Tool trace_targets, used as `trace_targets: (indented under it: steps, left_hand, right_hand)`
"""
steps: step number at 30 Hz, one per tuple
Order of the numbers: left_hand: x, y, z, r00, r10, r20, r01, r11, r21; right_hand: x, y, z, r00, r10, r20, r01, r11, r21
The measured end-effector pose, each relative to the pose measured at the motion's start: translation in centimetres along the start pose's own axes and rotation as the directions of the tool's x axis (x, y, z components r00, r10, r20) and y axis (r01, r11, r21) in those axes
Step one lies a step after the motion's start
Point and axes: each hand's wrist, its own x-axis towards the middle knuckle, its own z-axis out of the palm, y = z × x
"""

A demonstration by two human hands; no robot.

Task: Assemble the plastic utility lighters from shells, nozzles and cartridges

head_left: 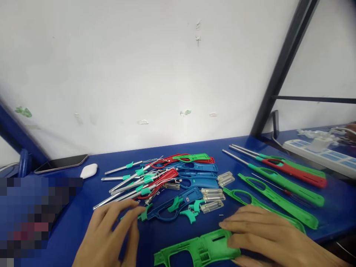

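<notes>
My right hand (267,233) grips the right end of a green lighter shell half (200,246), its hollow inner side facing up near the table's front. My left hand (111,233) is over the table to the left, fingers bent and apart, holding nothing I can see. Its fingertips are at a teal piece (144,215) on the end of a blue shell half (172,207); whether they touch it I cannot tell. Loose teal triggers (190,215) and clear fuel tanks (213,194) lie beyond my hands.
Metal lighter tubes with wires (125,183) and red and blue shells (198,180) are heaped at the back. Several green shells and a longer lighter (286,181) lie right. A phone (62,163), white case (89,170) and power strip (322,155) rest on the blue table (102,159).
</notes>
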Motion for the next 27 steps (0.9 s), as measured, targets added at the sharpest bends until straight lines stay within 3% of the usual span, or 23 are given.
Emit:
trace_targets:
  steps: [6,10,14,20,27]
  left_hand:
    - [2.4,-3.7,1.1,0.977,-0.083,0.196,0.073,0.995,0.061]
    - [2.4,-4.6,1.6,0.961,-0.113,0.253,0.088,0.99,0.108]
    - [2.1,-5.1,2.1,0.951,-0.104,0.292,0.074,0.991,0.111]
    - [1.8,-5.5,2.0,0.964,-0.088,0.252,0.063,0.992,0.107]
    - [0.9,-3.8,-0.8,0.989,-0.073,0.129,0.061,0.994,0.096]
  right_hand:
    - [-1.6,0.4,2.1,0.997,-0.004,-0.083,-0.001,0.998,-0.062]
    - [-3.5,0.7,3.8,0.992,0.008,-0.123,-0.015,0.998,-0.059]
    - [-3.9,0.9,4.2,0.991,0.042,-0.13,-0.043,0.999,-0.003]
    - [-2.2,0.8,3.4,0.99,0.024,-0.14,-0.017,0.999,0.052]
    - [-1.3,-0.1,2.5,0.988,0.079,-0.133,-0.078,0.997,0.015]
